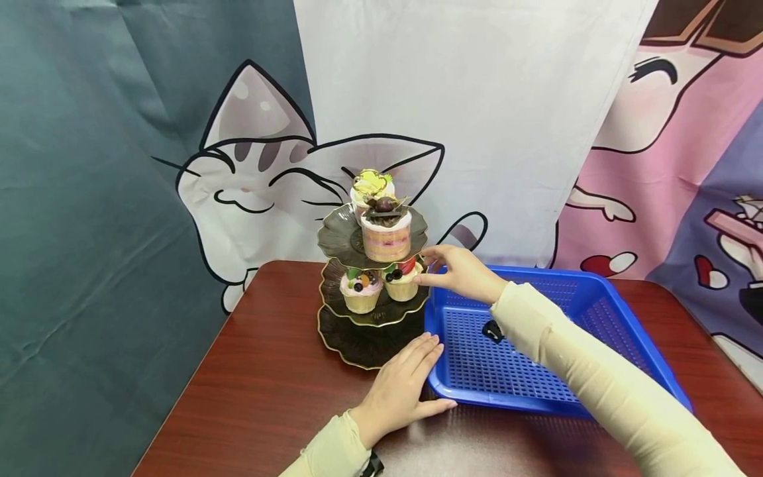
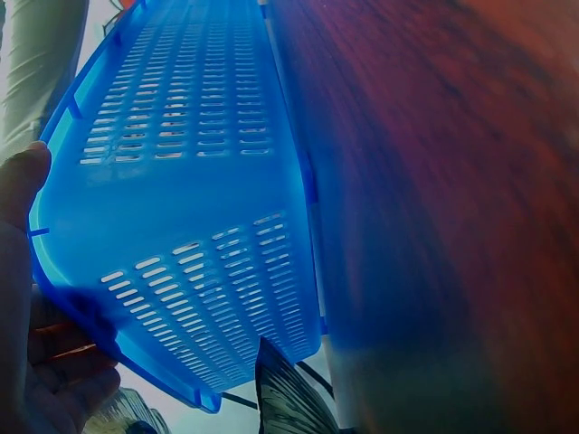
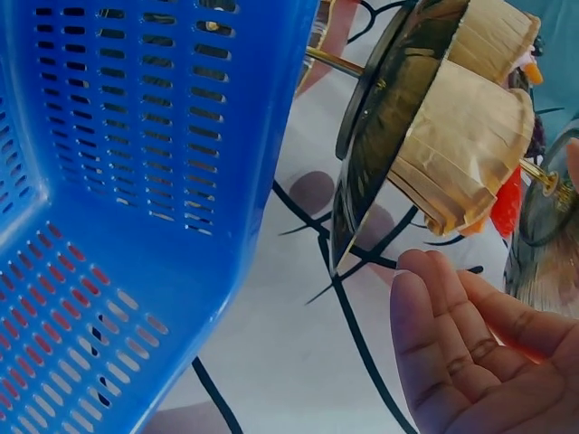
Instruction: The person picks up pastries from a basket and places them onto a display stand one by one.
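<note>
A dark three-tier stand [image 1: 357,338] with gilt scalloped edges carries cakes on its upper two plates. Beside a strawberry-topped cupcake [image 1: 402,283] on the middle plate is my right hand [image 1: 461,273], thumb and fingers spread around its right side. The right wrist view shows that hand [image 3: 488,353] with bent fingers and nothing in them, just apart from the pale cupcake wrapper [image 3: 461,136]. My left hand [image 1: 401,387] rests at the near left corner of a blue plastic basket [image 1: 507,399], fingers extended. In the left wrist view its thumb [image 2: 25,181] touches the basket rim.
Next to the strawberry cupcake sits a fruit-topped cupcake [image 1: 361,295]. The top plate holds a layered cake cup [image 1: 386,238] and a yellow-topped one [image 1: 371,184]. A small black object [image 1: 492,330] shows in the basket. Behind the brown table [image 1: 238,391] hangs a printed cloth [image 1: 477,99].
</note>
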Motion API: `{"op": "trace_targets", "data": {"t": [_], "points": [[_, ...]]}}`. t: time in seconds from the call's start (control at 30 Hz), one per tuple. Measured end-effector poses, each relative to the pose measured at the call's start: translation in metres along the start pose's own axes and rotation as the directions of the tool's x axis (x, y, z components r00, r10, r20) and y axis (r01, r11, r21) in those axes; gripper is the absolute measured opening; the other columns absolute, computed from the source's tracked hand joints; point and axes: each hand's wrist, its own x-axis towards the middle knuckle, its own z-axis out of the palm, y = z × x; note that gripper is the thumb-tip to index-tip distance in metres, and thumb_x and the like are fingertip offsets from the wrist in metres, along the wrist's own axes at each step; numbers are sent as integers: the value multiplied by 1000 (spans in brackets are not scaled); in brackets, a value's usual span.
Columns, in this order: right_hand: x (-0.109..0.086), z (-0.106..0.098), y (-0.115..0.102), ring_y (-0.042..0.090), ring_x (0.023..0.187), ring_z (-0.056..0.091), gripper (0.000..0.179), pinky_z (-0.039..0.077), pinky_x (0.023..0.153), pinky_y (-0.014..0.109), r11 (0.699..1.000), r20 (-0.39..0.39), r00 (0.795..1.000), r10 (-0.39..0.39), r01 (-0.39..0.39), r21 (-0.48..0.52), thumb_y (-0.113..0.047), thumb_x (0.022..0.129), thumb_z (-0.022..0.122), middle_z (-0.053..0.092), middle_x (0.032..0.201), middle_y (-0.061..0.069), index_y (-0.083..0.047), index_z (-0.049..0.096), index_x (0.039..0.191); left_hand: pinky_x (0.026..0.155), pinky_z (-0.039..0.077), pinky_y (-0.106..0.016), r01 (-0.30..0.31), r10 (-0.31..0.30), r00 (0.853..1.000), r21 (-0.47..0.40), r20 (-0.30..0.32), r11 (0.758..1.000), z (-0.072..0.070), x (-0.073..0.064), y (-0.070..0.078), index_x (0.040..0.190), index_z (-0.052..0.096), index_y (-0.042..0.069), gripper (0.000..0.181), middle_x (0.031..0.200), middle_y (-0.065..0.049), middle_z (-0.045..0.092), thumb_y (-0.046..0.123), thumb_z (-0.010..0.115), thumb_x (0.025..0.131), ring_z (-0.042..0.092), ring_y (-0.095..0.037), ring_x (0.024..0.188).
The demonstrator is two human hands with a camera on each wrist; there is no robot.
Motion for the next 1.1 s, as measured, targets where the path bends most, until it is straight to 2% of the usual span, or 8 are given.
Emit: {"op": "trace_targets", "data": {"t": [0.33,0.57,0.77,1.1], "points": [[-8,-8,1,22,102,63,61,54,88,42,1000,-20,1000,3,-2,14,-42,86,68,66,114,9,-4,54,132,113,39,-28,-1,0,1000,-5,-11,1000,0,0,-1,129,58,6,79,136,-7,58,61,72,74,49,-19,133],[-18,-14,2,22,102,63,59,55,86,41,999,-42,999,1,0,38,-40,86,69,65,120,10,-5,55,132,114,37,-27,-8,8,1000,0,-18,1000,0,1,0,130,57,7,80,137,-7,57,62,72,73,49,-19,133],[-34,-20,6,27,107,62,60,55,89,45,998,-52,999,13,-9,62,-38,87,68,62,126,16,-5,52,134,115,36,-26,-9,9,1000,11,-13,1000,-1,0,1,131,57,7,81,137,-6,57,62,71,74,48,-19,134],[-65,-29,5,30,111,61,60,51,95,49,998,-108,994,-5,11,56,-36,88,68,63,125,14,-6,49,137,114,36,-26,-7,7,1000,11,-17,1000,-1,0,1,130,58,7,80,136,-6,57,62,71,74,48,-18,134]]}}
